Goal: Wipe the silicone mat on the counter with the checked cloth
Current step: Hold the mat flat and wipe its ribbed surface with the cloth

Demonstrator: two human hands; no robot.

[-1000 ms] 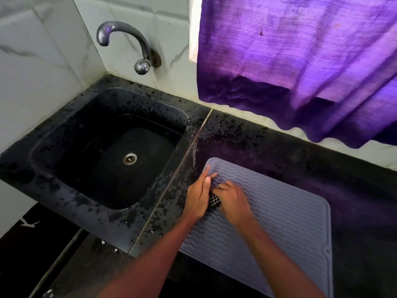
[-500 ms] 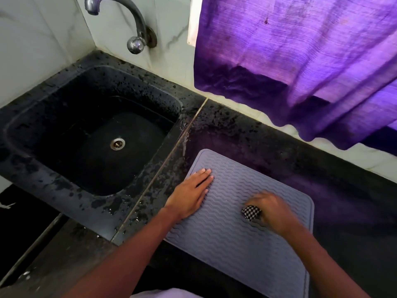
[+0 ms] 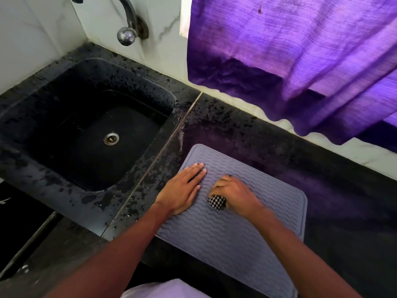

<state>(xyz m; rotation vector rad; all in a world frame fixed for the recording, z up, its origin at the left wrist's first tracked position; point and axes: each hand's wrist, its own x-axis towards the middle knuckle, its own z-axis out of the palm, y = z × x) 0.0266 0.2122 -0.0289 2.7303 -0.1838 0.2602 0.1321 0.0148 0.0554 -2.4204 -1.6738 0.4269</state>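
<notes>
A: Where is room to pass?
B: Right of the right hand (image 3: 234, 193), bare silicone mat (image 3: 247, 237) and dark tabletop (image 3: 339, 201).
A: And leftward?
B: The checked cloth (image 3: 217, 202) sits in the narrow gap between the hands; past the left hand (image 3: 182, 189) the sink (image 3: 38, 173) drops away. A purple curtain (image 3: 300, 61) hangs beyond.

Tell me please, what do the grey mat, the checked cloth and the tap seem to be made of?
Mat: probably silicone or soft rubber, matte grey, with moulded wavy ridges. Checked cloth: apparently woven fabric, bunched in the right hand. Tap: metal, likely chromed, given its mirror-like shine.
</notes>
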